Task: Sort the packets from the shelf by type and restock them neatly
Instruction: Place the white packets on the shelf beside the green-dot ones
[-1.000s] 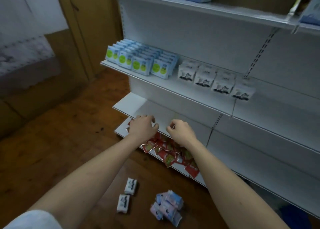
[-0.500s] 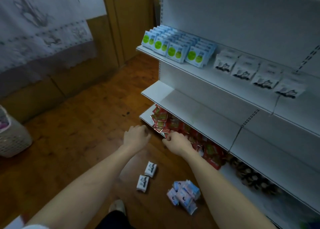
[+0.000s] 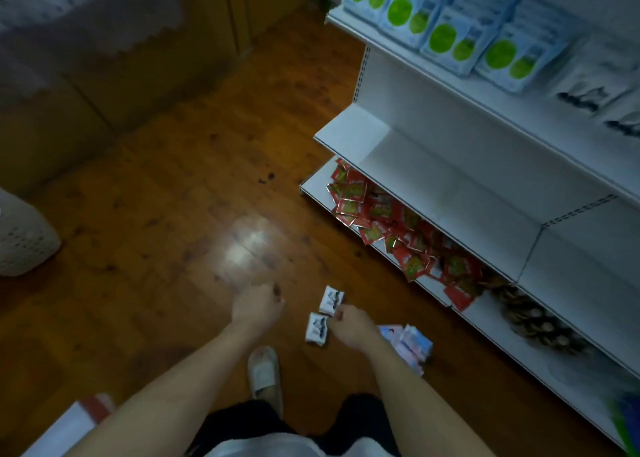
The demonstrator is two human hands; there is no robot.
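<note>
Two white packets with dark print [image 3: 330, 298] [image 3: 317, 329] lie on the wooden floor. My right hand [image 3: 349, 322] hovers low right beside them, fingers curled, fingertips at their edges. To their left, my left hand [image 3: 258, 306] is a loose fist with nothing visible in it. A small heap of pink and blue packets [image 3: 412, 343] sits on the floor partly behind my right forearm. Many red packets [image 3: 381, 221] lie jumbled on the bottom shelf [image 3: 310, 193]. Blue packets with green dots [image 3: 450, 27] and white packets [image 3: 588, 89] stand in rows on the upper shelf.
The middle shelf [image 3: 346, 134] is bare white metal. Brown cone-like items [image 3: 533, 318] fill the bottom shelf right of the red packets. A white perforated basket [image 3: 20, 242] stands at the far left. My slippered foot [image 3: 263, 370] is below the hands.
Both hands have pulled back from the red packets on the bottom shelf and dropped toward the floor beside the two white packets. The view has tilted down and left.
</note>
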